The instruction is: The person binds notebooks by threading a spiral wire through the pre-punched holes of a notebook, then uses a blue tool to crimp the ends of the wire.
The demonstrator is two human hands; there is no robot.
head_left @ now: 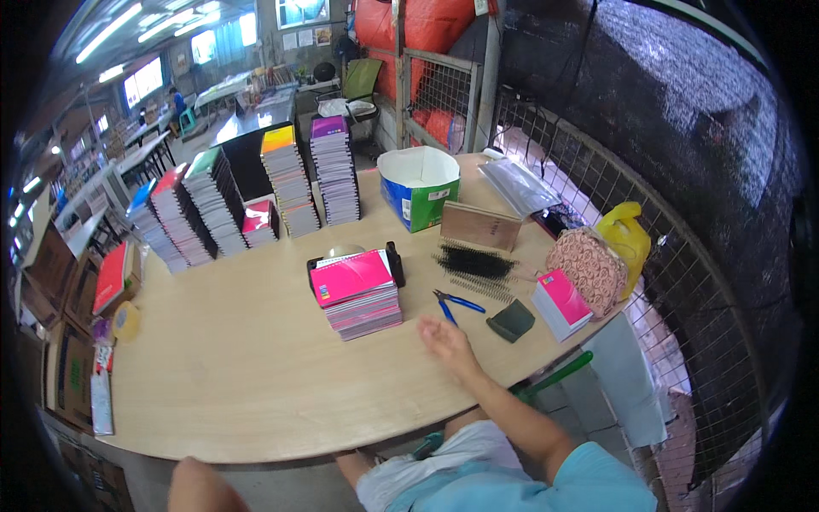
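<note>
My right hand (448, 343) is just above the table's near part with its fingers apart and nothing in them. To its left stands a stack of pink-covered notebooks (357, 282), set against a black holder (394, 263). Just beyond the fingers lie blue-handled cutters (461, 302), their handles spread. A dark green block-like piece (511, 322) rests to the right of the hand. Farther back is a pile of black binding coils (474, 261). At the lower edge shows a blurred, rounded piece of bare skin (203, 488), perhaps my left arm; no left-hand fingers are visible.
Tall notebook stacks (333, 175) line the table's (230, 358) far left side. An open box (418, 192), a wooden block (479, 227), a pink-topped pad stack (563, 300) and a patterned pouch (589, 264) stand farther right. Wire mesh (674, 256) borders the right side.
</note>
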